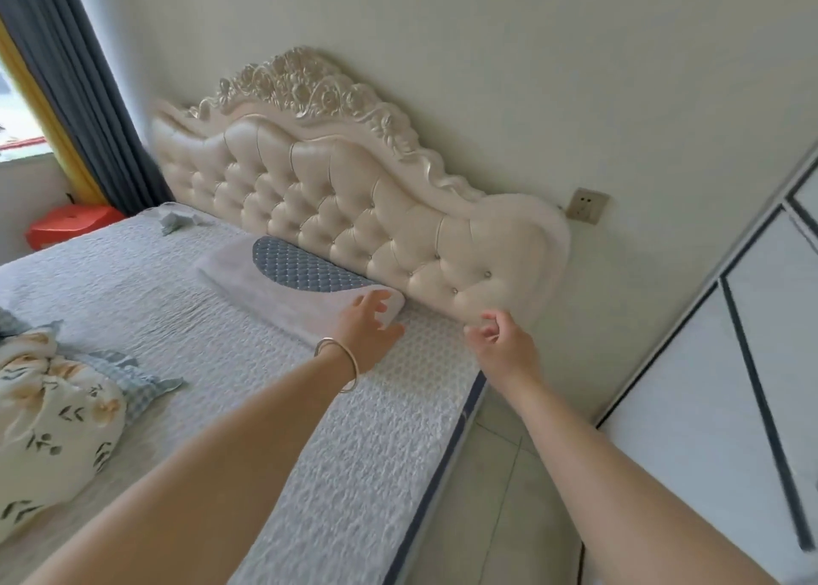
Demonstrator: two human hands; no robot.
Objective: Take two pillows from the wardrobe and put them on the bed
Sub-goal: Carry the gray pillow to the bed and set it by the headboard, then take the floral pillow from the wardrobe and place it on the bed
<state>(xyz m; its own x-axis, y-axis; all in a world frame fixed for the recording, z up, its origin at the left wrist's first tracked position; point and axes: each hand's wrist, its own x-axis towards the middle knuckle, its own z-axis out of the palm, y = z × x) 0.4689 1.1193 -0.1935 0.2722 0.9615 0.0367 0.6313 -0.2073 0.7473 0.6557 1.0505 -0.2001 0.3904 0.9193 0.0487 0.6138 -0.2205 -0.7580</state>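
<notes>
The fingers (376,308) of the left hand (365,334) are spread and released, their tips resting against the near end of the one pillow (283,290) in view, with nothing grasped. The fingers (489,325) of the right hand (509,350) are curled loosely inward at the lower right edge of the headboard (336,203); they close on nothing that can be seen. A silver bangle (338,365) circles the left wrist.

The pillow is white with a dark blue quilted half-oval panel on top. It lies flat on the bed (186,319), just below the centre of the frame, its long axis running along the foot of the headboard from upper left to lower right, the curved side of the blue panel facing away from the headboard. Its near end points toward the two hands.

The bed carries a pale quilted cover. At the left edge of the frame lies one bunched floral quilt (48,412), with a blue checked cloth (133,385) beside it. One small crumpled blue cloth (177,220) sits at the far corner of the bed.

The wardrobe (730,363) fills the right side, its pale doors with dark frames shut, so its contents are hidden. One wall socket (588,205) sits between headboard and wardrobe. At upper left hangs a dark curtain (75,79), with a red stool (73,226) below it.
</notes>
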